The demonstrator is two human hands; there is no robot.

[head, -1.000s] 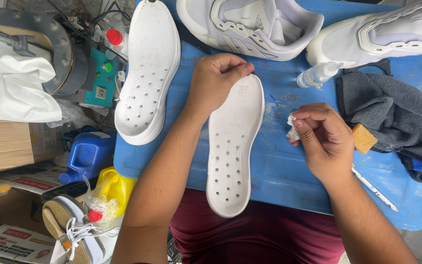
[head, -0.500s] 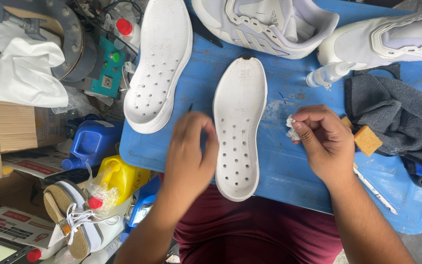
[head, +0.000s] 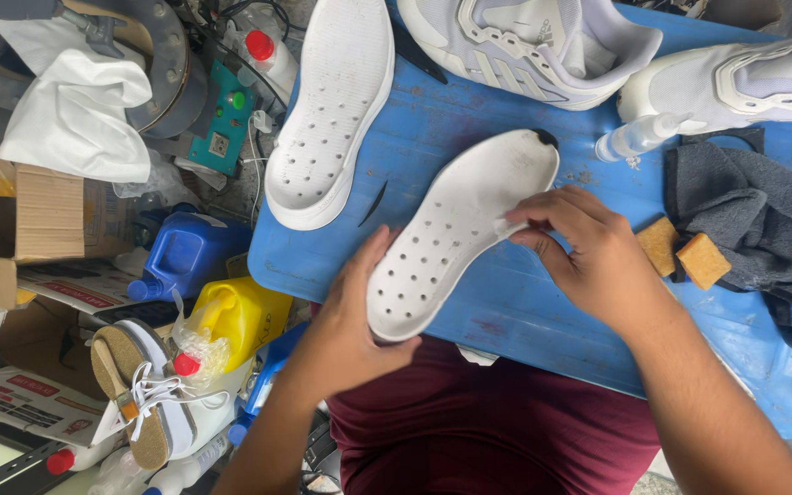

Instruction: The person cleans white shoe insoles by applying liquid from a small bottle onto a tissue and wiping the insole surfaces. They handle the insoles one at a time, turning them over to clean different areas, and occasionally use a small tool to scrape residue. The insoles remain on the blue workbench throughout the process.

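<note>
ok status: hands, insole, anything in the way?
Left hand cups the white insole at its near end. Right hand pinches a small white wad against it. Nothing blocking.

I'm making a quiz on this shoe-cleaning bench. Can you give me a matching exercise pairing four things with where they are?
Things:
1. white insole
2. second insole
3. two tan sponge blocks
4. yellow jug

Places:
A. off the blue table, below its left edge
B. lying flat on the table, untouched
C. beside the grey cloth
D. between the left hand and right hand

Pairs: 1-D, 2-B, 3-C, 4-A
</note>
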